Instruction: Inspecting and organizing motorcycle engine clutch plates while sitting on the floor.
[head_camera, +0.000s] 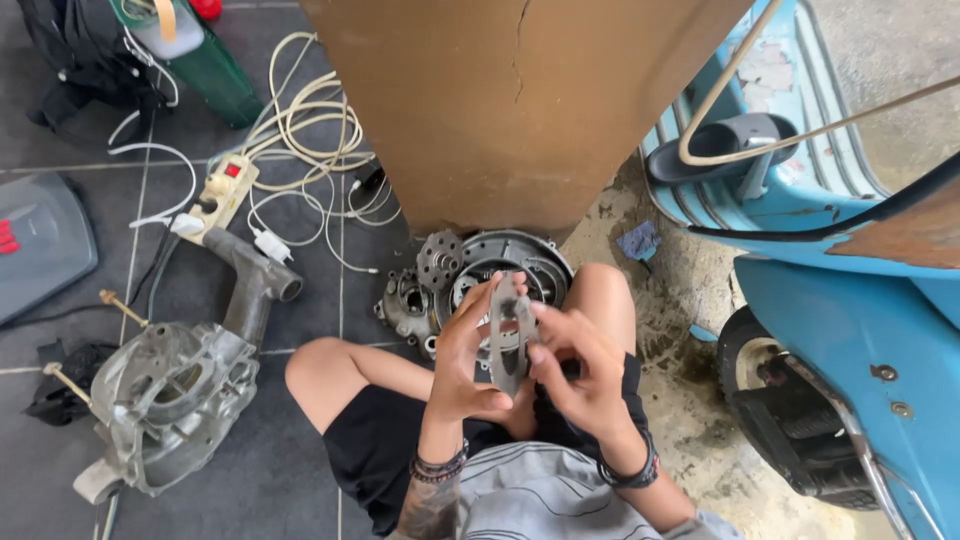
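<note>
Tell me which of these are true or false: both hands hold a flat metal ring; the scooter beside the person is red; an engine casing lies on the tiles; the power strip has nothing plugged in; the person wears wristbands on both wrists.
1. Both hands hold a flat metal ring. True: the left hand and right hand grip the flat metal ring edge-on between them.
2. The scooter is red. False: the scooter is light blue.
3. An engine casing lies on the tiles. True: a grey engine casing rests on the dark tiles.
4. The power strip has nothing plugged in. False: the power strip has white cables plugged in.
5. Wristbands on both wrists. True.
</note>
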